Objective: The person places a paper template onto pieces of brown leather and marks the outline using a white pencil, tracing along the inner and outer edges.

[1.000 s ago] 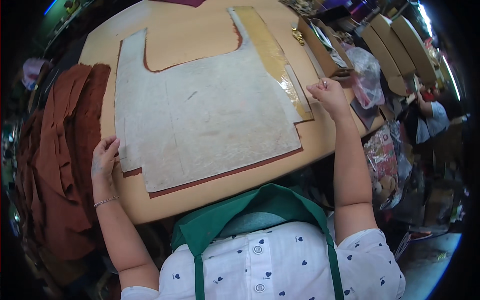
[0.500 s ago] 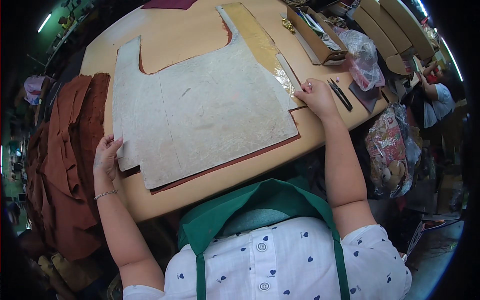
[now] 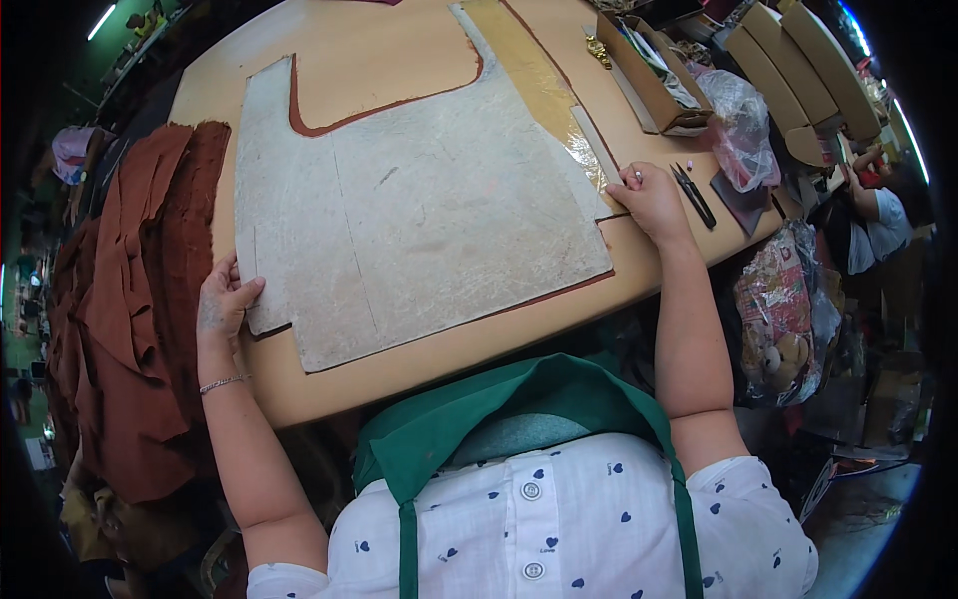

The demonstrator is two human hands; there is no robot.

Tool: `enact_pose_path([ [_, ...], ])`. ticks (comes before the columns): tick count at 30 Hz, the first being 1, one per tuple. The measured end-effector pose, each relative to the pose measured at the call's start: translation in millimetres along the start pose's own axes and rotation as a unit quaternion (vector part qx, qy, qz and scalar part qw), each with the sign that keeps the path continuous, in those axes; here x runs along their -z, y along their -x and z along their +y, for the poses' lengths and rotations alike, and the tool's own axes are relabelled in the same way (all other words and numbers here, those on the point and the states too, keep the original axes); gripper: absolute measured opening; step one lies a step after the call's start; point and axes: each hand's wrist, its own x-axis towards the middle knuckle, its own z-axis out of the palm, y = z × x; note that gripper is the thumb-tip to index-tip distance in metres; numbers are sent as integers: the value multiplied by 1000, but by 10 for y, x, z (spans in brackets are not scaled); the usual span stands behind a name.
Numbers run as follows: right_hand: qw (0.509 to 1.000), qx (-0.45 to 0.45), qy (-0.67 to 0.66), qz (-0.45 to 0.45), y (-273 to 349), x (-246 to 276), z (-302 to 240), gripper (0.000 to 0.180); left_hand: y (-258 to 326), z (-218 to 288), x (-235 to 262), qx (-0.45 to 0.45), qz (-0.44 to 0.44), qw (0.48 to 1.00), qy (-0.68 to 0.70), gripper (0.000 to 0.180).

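A large grey pattern template (image 3: 429,220) with a deep U-shaped notch lies flat on the table. Clear tape over a yellowish strip (image 3: 524,80) runs up its right arm. Beneath it is a reddish-brown sheet (image 3: 344,127), perhaps leather, showing as a thin border round the notch and along parts of the right and near edges. My left hand (image 3: 226,302) grips the template's left edge near the lower corner, thumb on top. At the narrow right-hand tab, my right hand (image 3: 651,203) is closed in a pinch on the template's edge.
Reddish-brown sheets (image 3: 150,290) hang in a stack over the table's left side. Black thread snips (image 3: 696,196) lie right of my right hand. Beyond are a cardboard box (image 3: 654,75), a gold watch (image 3: 598,50) and a clear plastic bag (image 3: 743,125). Another person (image 3: 878,215) sits at far right.
The template has slid slightly toward me over the brown sheet: more brown shows round the notch, less along the near edge. Both hands keep hold of it. The view has shifted a little.
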Motion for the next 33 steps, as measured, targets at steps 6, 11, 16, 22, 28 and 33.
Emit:
enact_pose_path([
  [6, 1000, -12, -18, 6, 9, -15, -4, 33, 39, -29, -30, -67, 15, 996, -60, 54],
  [11, 998, -13, 18, -56, -25, 110, 90, 20, 37, 15, -61, -99, -6, 989, -112, 61],
  [16, 993, -66, -68, -63, -46, 82, 146, 24, 21, -70, -27, -149, 62, 957, -241, 61],
  [22, 988, -82, -111, -70, -111, 48, 310, 31, 55, -15, 7, -125, 56, 952, -274, 61],
  [28, 984, -90, -132, -82, -137, 67, 329, 31, 73, -73, 9, -130, 58, 961, -236, 62],
  [33, 990, -76, -87, -80, -96, 182, 310, 28, 47, -102, -53, -140, 49, 967, -205, 62],
])
